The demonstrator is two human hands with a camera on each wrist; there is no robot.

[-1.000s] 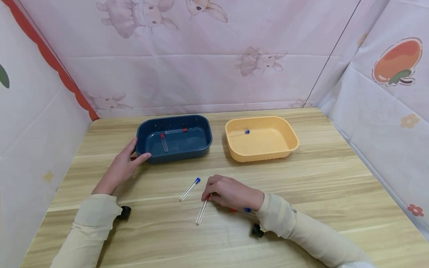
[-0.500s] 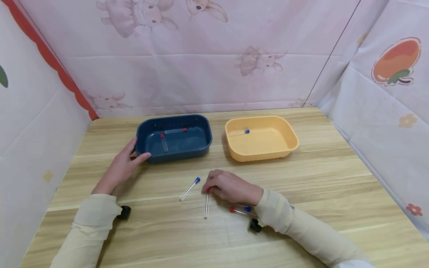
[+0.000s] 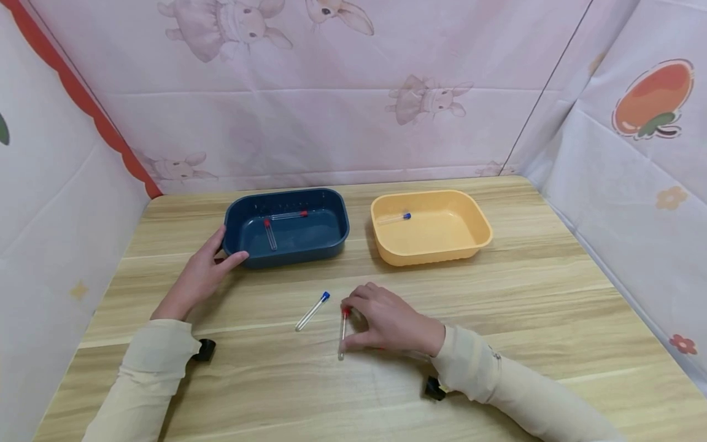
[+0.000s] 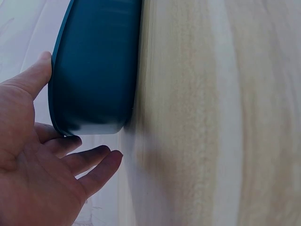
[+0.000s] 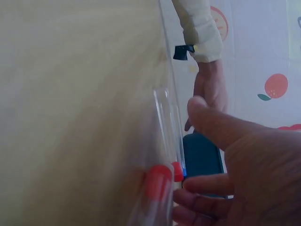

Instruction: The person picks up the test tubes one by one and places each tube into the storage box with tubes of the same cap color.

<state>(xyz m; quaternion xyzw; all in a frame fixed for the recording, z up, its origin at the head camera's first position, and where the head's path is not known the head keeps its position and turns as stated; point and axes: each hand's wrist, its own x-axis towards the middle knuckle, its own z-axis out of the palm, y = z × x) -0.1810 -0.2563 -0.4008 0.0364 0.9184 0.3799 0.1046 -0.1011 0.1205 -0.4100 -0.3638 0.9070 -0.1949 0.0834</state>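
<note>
My left hand (image 3: 200, 279) rests at the near left corner of a dark blue plastic bin (image 3: 289, 261), its thumb on the rim and its other fingers loosely spread at the end wall. Above a clear tube with a red cap (image 3: 345, 312), my right hand (image 3: 393, 322) is spread, fingers near the cap and thumb by the tube's lower end. In the right wrist view that tube (image 5: 165, 120) lies on the table between thumb and fingers. Left of it lies a blue-capped tube (image 3: 312, 312). Another red-capped tube (image 5: 159, 182) is close to the right wrist camera, mostly hidden in the head view.
Inside the blue bin lie two red-capped tubes (image 3: 270, 234). A yellow bin (image 3: 431, 256) stands to its right with one blue-capped tube (image 3: 397, 218) in it. Both bins sit near the back of the wooden table (image 3: 248, 387), before a printed cloth wall (image 3: 331, 135).
The red-capped tube has swung to point more straight away from me. My right fingers have spread from its cap, the thumb moving toward its lower end. The left hand stays put.
</note>
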